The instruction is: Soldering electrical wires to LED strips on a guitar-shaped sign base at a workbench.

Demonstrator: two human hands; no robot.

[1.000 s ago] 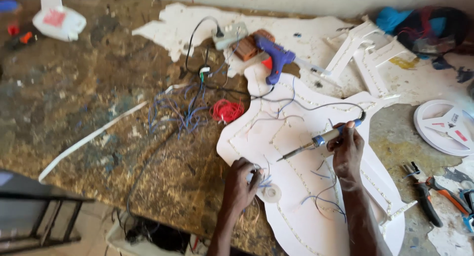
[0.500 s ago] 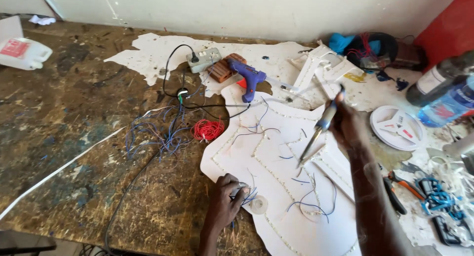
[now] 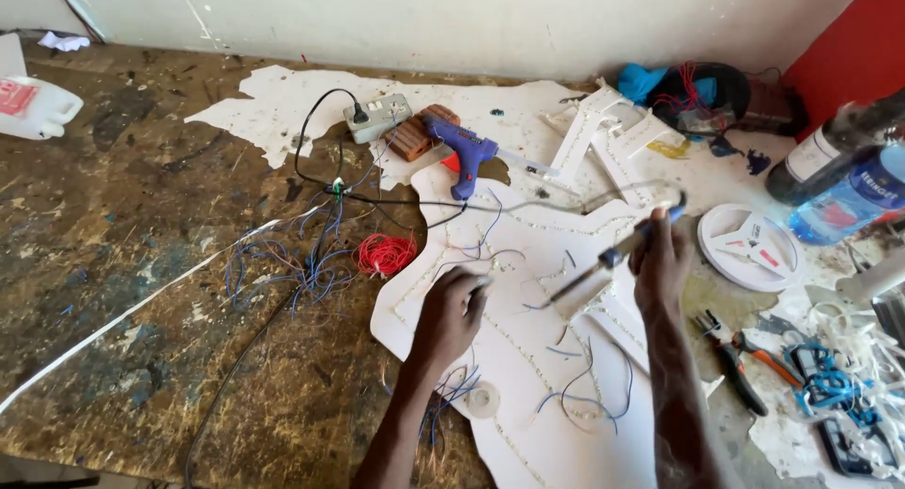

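Now, my right hand has its grip closed around a soldering iron, tip angled down-left over the white cutout board | my left hand rests loosely curled on that board, holding nothing I can see | blue glue gun and red wire coil lie on the tabletop.

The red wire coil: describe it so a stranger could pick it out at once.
Start at the big white cut-out board lying on the worn brown workbench. Just off the board's left edge, up and left of the left hand, lies the red wire coil. It is a small bright-red bundle, while the loose wires tangled beside it are blue.
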